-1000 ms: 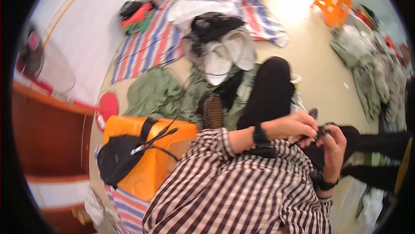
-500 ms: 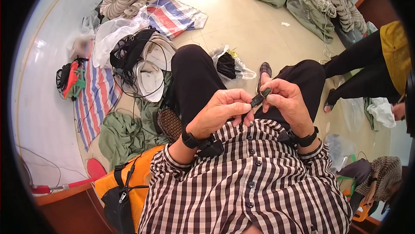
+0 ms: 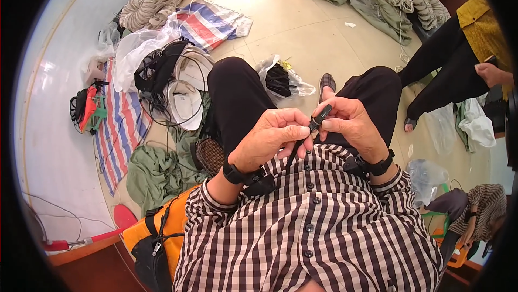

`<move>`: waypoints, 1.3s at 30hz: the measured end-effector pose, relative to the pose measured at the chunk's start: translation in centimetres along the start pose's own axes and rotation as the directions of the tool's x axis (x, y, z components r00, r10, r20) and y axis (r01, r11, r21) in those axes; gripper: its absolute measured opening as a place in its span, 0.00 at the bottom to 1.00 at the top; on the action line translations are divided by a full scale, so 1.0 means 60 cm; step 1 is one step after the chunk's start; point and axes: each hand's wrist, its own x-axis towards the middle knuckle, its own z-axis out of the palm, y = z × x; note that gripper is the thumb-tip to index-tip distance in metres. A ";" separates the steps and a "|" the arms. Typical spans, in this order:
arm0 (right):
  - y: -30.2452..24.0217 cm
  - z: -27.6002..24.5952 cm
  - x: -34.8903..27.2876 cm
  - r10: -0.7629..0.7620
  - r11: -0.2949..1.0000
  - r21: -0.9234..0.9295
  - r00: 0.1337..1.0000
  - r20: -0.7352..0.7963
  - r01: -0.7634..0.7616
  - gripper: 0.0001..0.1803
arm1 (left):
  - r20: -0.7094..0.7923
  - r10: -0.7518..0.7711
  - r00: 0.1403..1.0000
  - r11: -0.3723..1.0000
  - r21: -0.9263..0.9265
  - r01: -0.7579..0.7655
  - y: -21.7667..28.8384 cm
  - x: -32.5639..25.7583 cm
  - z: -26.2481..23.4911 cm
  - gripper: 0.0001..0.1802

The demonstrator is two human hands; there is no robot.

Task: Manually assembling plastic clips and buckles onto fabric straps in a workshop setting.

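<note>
In front of my belly, my left hand pinches a thin black strap between thumb and fingers. Its loose end hangs below those fingers. My right hand grips a small black clip-like piece at the strap's upper end. The fingertips of both hands almost meet there, and they partly hide how piece and strap join. Around each wrist sits a black band with a dark block on it. Beyond my knees, a clear plastic bag holds a bundle of black strips.
To the left, black cords and mesh lie over white pads, beside a striped sheet and green cloth. An orange bag is by my left side. A person in black trousers stands at right; another sits lower right.
The black piece has turned steeper between my fingers, and more strap shows below my left hand. The standing person's hand has risen. The view has shifted slightly.
</note>
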 end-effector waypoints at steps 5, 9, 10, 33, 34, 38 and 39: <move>0.010 -0.010 -0.002 -0.048 0.999 -0.021 0.999 0.006 0.048 0.09 | 0.011 -0.063 0.998 0.997 -0.052 0.064 0.007 0.011 0.006 0.07; 0.012 -0.011 -0.007 -0.036 0.998 0.041 0.999 -0.020 0.036 0.09 | -0.021 -0.037 0.999 0.999 0.005 0.037 -0.002 0.019 0.009 0.07; 0.013 -0.012 -0.008 -0.030 0.998 0.046 0.999 -0.025 0.031 0.09 | -0.021 -0.039 0.999 0.999 0.009 0.040 -0.003 0.021 0.014 0.07; 0.003 -0.017 -0.031 -0.123 0.989 -0.099 0.987 -0.101 0.113 0.09 | -0.029 -0.023 0.999 0.997 0.079 0.025 -0.007 0.029 0.038 0.08; 0.001 -0.015 -0.033 -0.125 0.990 -0.072 0.987 -0.099 0.118 0.09 | -0.046 -0.015 0.999 0.996 0.082 0.018 -0.008 0.026 0.039 0.08; 0.003 -0.020 -0.037 -0.131 0.988 -0.092 0.987 -0.089 0.123 0.10 | -0.023 -0.003 1.000 0.998 0.060 0.005 -0.012 0.026 0.032 0.08; 0.000 -0.019 -0.038 -0.124 0.988 -0.101 0.989 -0.083 0.115 0.10 | -0.032 -0.008 0.999 0.998 0.055 0.009 -0.014 0.026 0.032 0.08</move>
